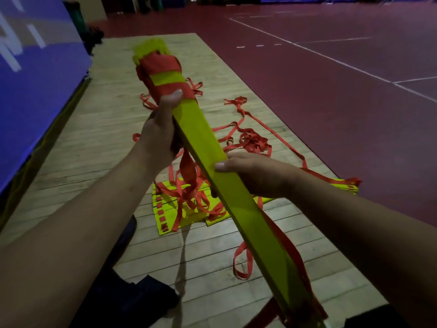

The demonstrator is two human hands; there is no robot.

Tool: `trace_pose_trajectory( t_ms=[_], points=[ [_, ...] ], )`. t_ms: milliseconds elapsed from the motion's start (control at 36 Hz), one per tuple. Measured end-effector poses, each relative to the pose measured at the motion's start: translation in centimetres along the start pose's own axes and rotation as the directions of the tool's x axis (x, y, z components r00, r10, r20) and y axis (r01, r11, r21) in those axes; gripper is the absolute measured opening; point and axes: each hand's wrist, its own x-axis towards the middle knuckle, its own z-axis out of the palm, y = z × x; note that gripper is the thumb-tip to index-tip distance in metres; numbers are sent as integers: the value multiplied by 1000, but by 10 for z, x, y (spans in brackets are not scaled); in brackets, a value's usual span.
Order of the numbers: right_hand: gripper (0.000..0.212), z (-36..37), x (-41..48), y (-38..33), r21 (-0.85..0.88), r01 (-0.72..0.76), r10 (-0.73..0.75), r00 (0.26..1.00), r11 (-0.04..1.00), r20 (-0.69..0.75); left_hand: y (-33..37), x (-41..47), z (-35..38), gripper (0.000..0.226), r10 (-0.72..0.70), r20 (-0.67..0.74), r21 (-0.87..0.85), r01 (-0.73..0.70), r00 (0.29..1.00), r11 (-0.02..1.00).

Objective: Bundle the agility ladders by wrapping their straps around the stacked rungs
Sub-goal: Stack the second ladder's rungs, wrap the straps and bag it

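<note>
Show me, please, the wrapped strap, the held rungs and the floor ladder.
wrapped strap (pixel 163 66): head view, upper red band.
held rungs (pixel 198 136): head view, top rung's flat face.
floor ladder (pixel 169 207): head view, yellow rung's left part.

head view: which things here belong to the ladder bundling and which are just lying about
Job: held rung stack, red strap wrap, left hand, right hand, floor ladder, loose straps.
Lying about: blue mat, dark pile beside it.
</note>
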Motion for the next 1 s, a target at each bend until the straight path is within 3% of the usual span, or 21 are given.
trace_pose_trajectory(
  t_ms=[83, 167, 222, 278, 361, 417, 500, 611, 694, 778, 861, 944, 1000],
  points=[
    [27, 12, 2, 2, 9, -24, 24, 997, 1000, 76, 0, 1, -3, 63, 16, 34, -6, -16, 999, 1000],
    [26, 15, 6, 2, 14, -9, 9, 1000, 1000, 28, 2, 3, -11, 64, 21, 61, 78, -25, 998, 997],
    [20, 12, 5, 4, 3, 13, -13, 999, 1000, -34, 6, 5, -21, 71, 9, 119, 240, -38, 993, 970],
    [16, 7, 3, 7, -22, 9, -10, 997, 1000, -70, 9, 2, -27, 78, -49, 154, 473, -31, 987, 880],
    [32, 4, 3, 12, -124, -26, 8, 989, 992, -148, 3, 0, -28, 89, -231, 85, 675, 114, 969, 729],
    [32, 5, 7, 14, -262, -78, 17, 974, 962, -228, -8, -1, -24, 80, -335, 54, 597, 239, 941, 766],
    [18, 13, 14, 15, -468, -154, -22, 937, 870, -348, -29, -2, -13, 52, -339, -30, 346, 328, 940, 879],
    [24, 21, 18, 21, -644, -214, -85, 913, 734, -400, -49, -5, 3, 42, -264, -217, 206, 309, 940, 929],
    [23, 22, 14, 17, -674, -170, -137, 916, 719, -376, -46, -4, 6, 44, -176, -259, 166, 223, 950, 960],
    [35, 18, 7, 6, -562, -78, -129, 939, 823, -319, -32, 0, 0, 44, -85, -171, 88, 101, 982, 991],
    [45, 8, -4, -1, -211, -16, -42, 963, 977, -268, -22, 4, -7, 44, 2, 12, 0, -2, 1000, 1000],
    [62, 0, -9, 0, 182, -88, 106, 990, 979, -90, -14, 2, -7, 44, 46, 152, -49, -39, 987, 998],
    [58, 1, -11, 1, 244, -113, 106, 993, 963, 42, -10, -1, -5, 54, 47, 212, -37, -40, 976, 999]
  ],
)
